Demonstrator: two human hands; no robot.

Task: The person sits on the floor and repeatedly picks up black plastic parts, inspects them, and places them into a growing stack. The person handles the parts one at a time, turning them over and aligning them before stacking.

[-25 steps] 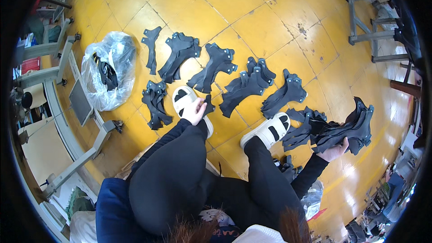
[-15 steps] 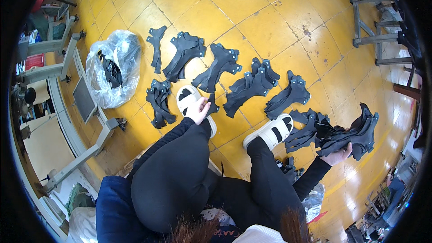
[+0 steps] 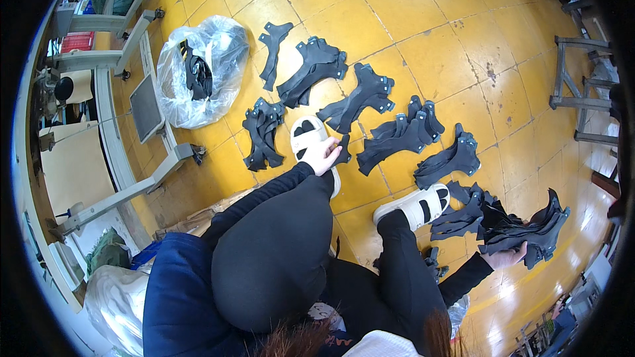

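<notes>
My left hand (image 3: 320, 157) is by my left sandal, with thumb and fingers pinched on a small black fabric piece (image 3: 343, 149), part of which sits behind the fingers. Off to the right, my right hand (image 3: 507, 257) grips a thick stack of black fabric pieces (image 3: 539, 230) from its near side. The stack's layers fan out, and most of my right fingers are hidden beneath it. Touching or close beside that stack is another loose pile of black pieces (image 3: 458, 215) on the floor.
Several black piles lie in an arc on the yellow tiled floor (image 3: 423, 46), including one pile (image 3: 264, 133) left of my foot. A clear plastic bag (image 3: 228, 102) holds more black pieces. Metal machine frames (image 3: 126, 201) stand at left, a stool frame (image 3: 582, 103) at far right.
The whole view has turned, so the floor and piles appear shifted rightward. Both hands keep their grips; the right-hand stack sits slightly lower relative to the pile beside it.
</notes>
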